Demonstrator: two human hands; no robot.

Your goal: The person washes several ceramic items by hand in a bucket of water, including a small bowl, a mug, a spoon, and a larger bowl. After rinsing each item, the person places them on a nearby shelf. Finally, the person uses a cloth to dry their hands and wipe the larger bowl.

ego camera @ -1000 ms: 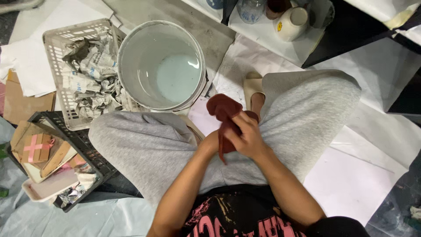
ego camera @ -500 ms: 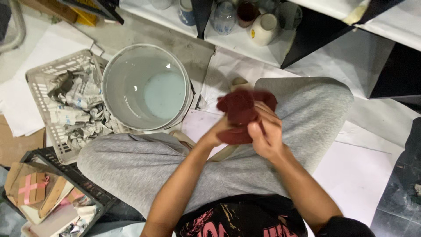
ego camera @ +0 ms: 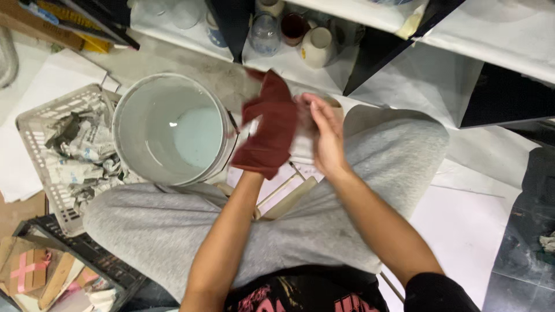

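Note:
I sit cross-legged in grey trousers. A dark red cloth [ego camera: 269, 133] drapes over my left hand [ego camera: 250, 173], so only the wrist shows. My right hand [ego camera: 325, 136] is cupped around a pale, whitish object [ego camera: 302, 147], with the cloth pressed against its left side. The cloth and my fingers hide most of the object, so I cannot tell its shape. Both hands are raised above my knees, just right of a white bucket [ego camera: 118, 124] holding shallow pale water.
A white mesh basket [ego camera: 32, 144] of crumpled paper scraps stands left of the bucket. A black crate [ego camera: 87, 251] with cardboard pieces sits at bottom left. Jars and bottles [ego camera: 289, 29] stand on a low shelf ahead. Pale wooden sticks [ego camera: 289, 199] lie between my legs.
Both hands have lifted from my lap, up and forward to beside the bucket. The cloth has gone from bunched to draped over my left hand, and the pale object has come into view.

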